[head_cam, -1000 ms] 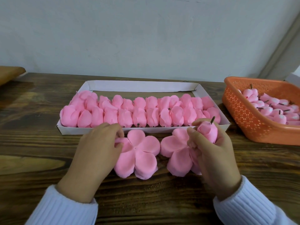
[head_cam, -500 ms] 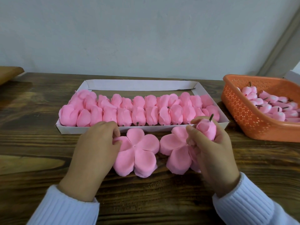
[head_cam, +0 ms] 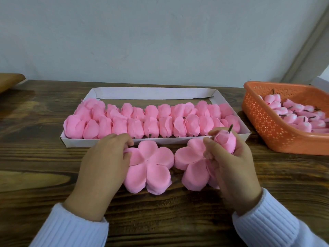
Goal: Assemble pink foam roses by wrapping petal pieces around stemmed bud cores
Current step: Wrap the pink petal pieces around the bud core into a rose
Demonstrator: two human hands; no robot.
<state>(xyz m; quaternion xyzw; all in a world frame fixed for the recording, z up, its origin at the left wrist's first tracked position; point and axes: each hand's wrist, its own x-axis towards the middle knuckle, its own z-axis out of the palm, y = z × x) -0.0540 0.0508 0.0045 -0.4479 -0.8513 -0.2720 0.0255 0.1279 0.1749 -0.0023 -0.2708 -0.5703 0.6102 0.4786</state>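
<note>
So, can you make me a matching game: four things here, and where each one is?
1 bud core
2 orange basket
3 white tray
4 left petal piece

A far right on the table, holding loose buds
B flat on the table, left hand pinching its edge
C gripped in the right hand
D filled with rows of pink roses

Pairs: 1-C, 2-A, 3-D, 4-B

Plain pale blue-grey wall [head_cam: 160, 41] across the back, matte, faintly mottled, softly and evenly lit. Below it, dark brown wooden table [head_cam: 32, 175] with bold grain and lighter amber streaks, running back to the wall and filling the lower half of the view. At the far left edge, corner of a tan wooden slab [head_cam: 8, 82], cut off by the frame. At upper right, grey strip [head_cam: 306, 50] slanting up the wall, with a brighter white patch [head_cam: 325, 78] just beyond it at the edge.
</note>
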